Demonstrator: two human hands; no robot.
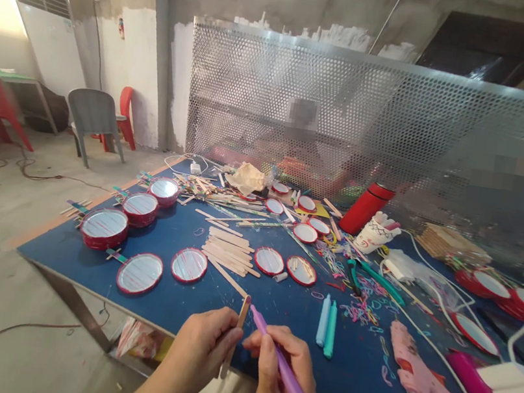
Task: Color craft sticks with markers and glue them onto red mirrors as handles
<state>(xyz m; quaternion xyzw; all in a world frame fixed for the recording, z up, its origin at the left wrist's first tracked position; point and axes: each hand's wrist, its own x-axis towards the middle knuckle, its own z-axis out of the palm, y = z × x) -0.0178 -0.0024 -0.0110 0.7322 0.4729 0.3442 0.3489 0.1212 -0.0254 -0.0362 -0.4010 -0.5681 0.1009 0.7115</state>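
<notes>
Upright between the fingers of my left hand (211,340) is a wooden craft stick (243,312), its top end tinted reddish. My right hand (287,374) grips a purple marker (283,367), and the marker's tip points at the stick's upper end, touching or very close to it. Just beyond my hands lies a stack of plain craft sticks (228,250). Beside the stack are round red-rimmed discs with whitish faces, one at left (189,265) and another at right (269,260). Two capped markers, light blue (323,320) and teal (331,328), lie right of my hand.
Red-rimmed drum-like pieces (104,228) line the left side of the blue table (227,296). A pink glue gun (440,387), green-handled pliers (377,279) and loose rubber bands (366,310) are at right. A red bottle (366,209) leans near a perforated metal screen (277,94).
</notes>
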